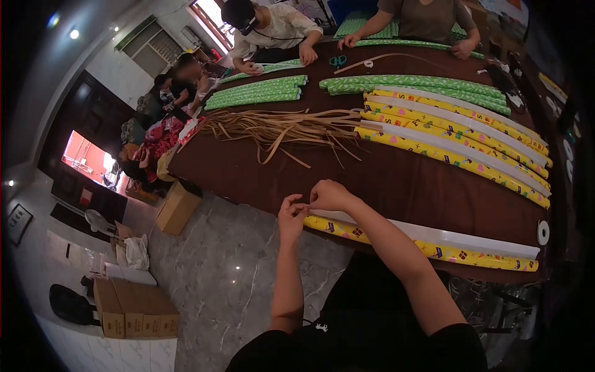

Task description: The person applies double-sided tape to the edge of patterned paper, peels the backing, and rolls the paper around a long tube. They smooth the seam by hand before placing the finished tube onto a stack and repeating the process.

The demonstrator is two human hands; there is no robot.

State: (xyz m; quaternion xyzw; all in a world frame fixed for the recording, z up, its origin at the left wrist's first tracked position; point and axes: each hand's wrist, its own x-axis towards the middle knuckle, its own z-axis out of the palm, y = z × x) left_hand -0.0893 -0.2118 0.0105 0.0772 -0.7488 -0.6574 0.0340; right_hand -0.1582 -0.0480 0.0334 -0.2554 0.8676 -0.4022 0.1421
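A yellow patterned paper roll [446, 253] with a white inner edge lies along the near edge of the brown table [248, 177]. At its left end are both my hands. My left hand [292, 211] has its fingers curled at the roll's tip, and my right hand [330, 196] is pinched just beside it. What the fingertips hold is too small to make out. My right forearm crosses over the middle of the roll.
Several yellow rolls [458, 133] lie beyond, with green rolls [415, 87] behind them. A heap of brown strips [279, 127] spreads at centre left. A tape roll [543, 232] sits right. Two people work across the table. Cardboard boxes [133, 307] stand on the floor.
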